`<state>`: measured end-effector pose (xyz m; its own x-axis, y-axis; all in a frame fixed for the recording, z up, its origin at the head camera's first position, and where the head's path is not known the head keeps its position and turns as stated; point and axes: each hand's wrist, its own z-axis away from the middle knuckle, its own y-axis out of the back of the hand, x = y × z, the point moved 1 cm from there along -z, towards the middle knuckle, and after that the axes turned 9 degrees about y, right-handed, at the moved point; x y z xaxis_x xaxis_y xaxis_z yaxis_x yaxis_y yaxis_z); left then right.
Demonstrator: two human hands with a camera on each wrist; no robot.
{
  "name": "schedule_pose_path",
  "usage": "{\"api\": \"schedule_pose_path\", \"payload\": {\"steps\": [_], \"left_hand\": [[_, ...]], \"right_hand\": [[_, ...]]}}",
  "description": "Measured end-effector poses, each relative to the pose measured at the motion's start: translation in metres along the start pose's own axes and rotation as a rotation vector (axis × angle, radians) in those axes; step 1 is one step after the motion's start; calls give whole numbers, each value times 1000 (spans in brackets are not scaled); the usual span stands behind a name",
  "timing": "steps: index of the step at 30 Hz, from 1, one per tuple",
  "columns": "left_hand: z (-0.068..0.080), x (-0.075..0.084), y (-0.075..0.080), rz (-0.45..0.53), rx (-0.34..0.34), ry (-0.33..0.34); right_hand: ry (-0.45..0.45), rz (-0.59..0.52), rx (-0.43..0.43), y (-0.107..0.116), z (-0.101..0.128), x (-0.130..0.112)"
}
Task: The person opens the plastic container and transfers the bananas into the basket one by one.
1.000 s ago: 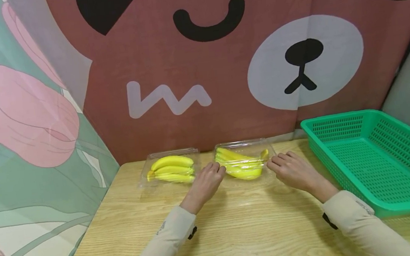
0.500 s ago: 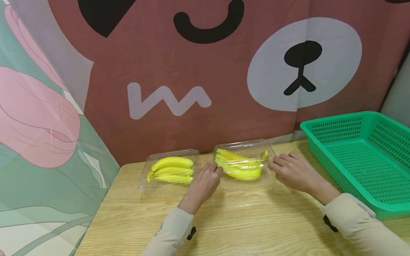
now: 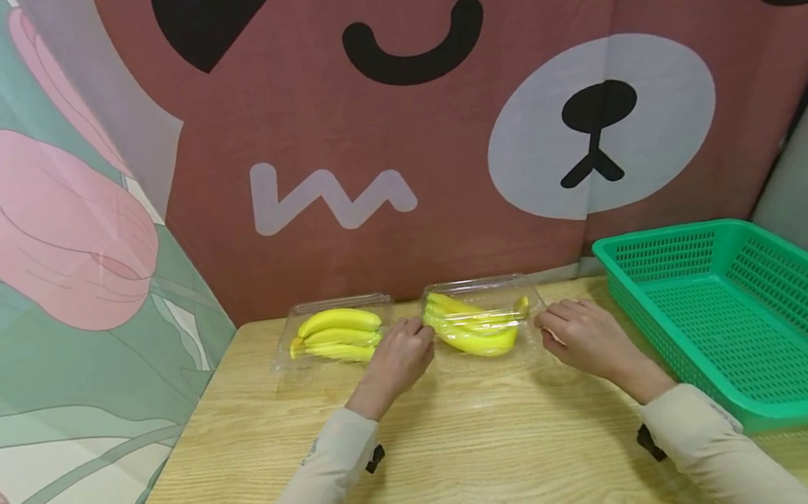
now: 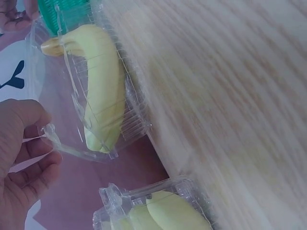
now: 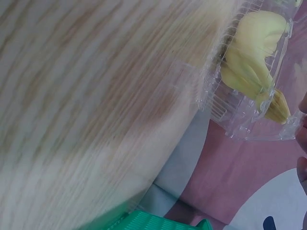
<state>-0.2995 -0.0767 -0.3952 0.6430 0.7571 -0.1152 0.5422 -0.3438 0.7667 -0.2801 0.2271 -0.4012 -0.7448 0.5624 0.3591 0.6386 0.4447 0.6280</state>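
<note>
A clear plastic clamshell box (image 3: 481, 283) with a bunch of yellow bananas (image 3: 483, 340) inside stands at the table's back edge, its lid raised. At the lid's left front corner my left hand (image 3: 402, 357) pinches the plastic; in the left wrist view the thumb (image 4: 29, 111) and curled fingers meet at that corner. My right hand (image 3: 590, 337) pinches the lid's opposite corner. Only its fingertips (image 5: 302, 136) show at the edge of the right wrist view. Left of my left hand sits a second clear box (image 3: 339, 301) with bananas (image 3: 339, 321), partly hidden by that hand.
A green perforated plastic basket (image 3: 746, 413) stands on the right of the wooden table (image 3: 486, 465). Behind the boxes hangs a brown cloth (image 3: 346, 266) with a bear face. A flower-patterned cloth (image 3: 47, 232) borders the left side.
Both hands have drifted slightly apart, the left one leftward and the right one rightward, still at the lid's corners. The boxes and basket stay put.
</note>
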Motion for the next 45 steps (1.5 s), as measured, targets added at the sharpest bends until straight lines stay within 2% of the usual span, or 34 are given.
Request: {"api": "schedule_pose_path", "payload": {"steps": [13,19,27,33,39,45], "left_hand": [[2,-7,0,134,86,102],[3,-9,0,184,103,128],[4,-11,0,299,108,246],[5,-14,-3,378,153,291],[6,-15,-4,416,157,352],[7,-16,-5,510,165,397]], "right_hand": [[-86,-4,84,2,-1,0],[-160,-1,97,3,0,1],[-268,-89,89,1,3,2],[-323,-116,131,0,3,0],[-376,-146,174,-1,2,-2],[-403,-147,201,-2,4,-1]]}}
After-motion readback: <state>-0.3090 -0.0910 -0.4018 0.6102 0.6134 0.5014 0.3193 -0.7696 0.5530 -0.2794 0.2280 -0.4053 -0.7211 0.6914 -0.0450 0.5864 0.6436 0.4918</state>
